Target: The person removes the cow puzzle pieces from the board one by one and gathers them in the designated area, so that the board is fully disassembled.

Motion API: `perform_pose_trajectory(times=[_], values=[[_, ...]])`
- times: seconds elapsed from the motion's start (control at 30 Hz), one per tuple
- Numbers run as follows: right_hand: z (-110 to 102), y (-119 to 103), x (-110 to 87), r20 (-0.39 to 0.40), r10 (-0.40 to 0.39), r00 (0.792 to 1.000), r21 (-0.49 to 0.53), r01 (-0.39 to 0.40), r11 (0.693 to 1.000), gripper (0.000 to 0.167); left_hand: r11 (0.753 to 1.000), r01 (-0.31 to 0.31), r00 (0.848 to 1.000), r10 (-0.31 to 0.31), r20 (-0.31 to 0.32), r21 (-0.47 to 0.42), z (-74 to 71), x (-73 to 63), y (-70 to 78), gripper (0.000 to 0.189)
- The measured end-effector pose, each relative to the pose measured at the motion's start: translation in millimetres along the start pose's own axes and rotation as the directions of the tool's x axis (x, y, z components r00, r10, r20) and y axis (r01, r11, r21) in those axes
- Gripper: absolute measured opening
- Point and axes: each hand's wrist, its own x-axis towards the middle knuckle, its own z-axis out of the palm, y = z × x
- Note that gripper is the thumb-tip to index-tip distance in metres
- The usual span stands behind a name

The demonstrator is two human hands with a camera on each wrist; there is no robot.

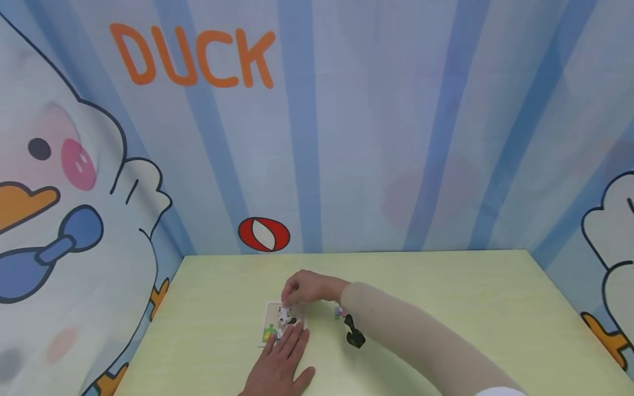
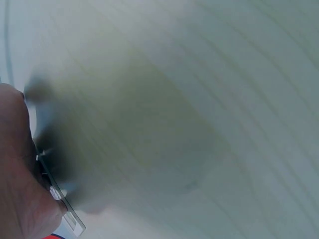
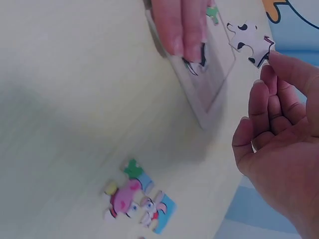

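Observation:
A shallow puzzle board (image 1: 271, 313) with a pale rim lies on the table. My left hand (image 1: 278, 368) rests on its near edge with the fingers straight, covering part of it. A green piece (image 1: 269, 331) shows at the board's left side. In the right wrist view a white puzzle piece (image 3: 249, 41) with black spots is pinched between thumb and fingertips of my right hand (image 3: 284, 114), above the board. Under the left fingertips is a piece with black and white markings (image 3: 195, 62). From the left wrist view, only part of the left hand (image 2: 22, 169) and a board edge show.
Loose puzzle pieces (image 3: 137, 196), pink, green and blue, lie on the table right of the board, partly behind the right forearm in the head view. A black device (image 1: 354, 333) hangs at the right wrist. A duck-printed curtain (image 1: 366, 137) stands behind the pale table (image 1: 446, 286).

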Motion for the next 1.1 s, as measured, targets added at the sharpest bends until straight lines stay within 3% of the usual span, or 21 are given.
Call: perform_pose_trajectory(times=[0.23, 0.63, 1.1], values=[[-24, -5, -9.1, 0.005, -0.028, 1.000, 0.014, 0.028, 1.000, 0.008, 0.999, -0.025, 0.999, 0.024, -0.027, -0.029, -1.2, -2.1, -0.8, 0.081], [-51, 6, -31.2, 0.023, -0.056, 0.998, 0.011, 0.055, 0.998, 0.008, 1.000, -0.002, 1.000, 0.002, 0.003, 0.011, 1.6, 0.1, -0.1, 0.085], [-75, 37, -67.0, 0.007, 0.007, 1.000, 0.042, -0.008, 0.999, 0.006, 1.000, -0.006, 1.000, 0.006, 0.000, 0.015, -0.7, -1.2, 1.0, 0.084]])
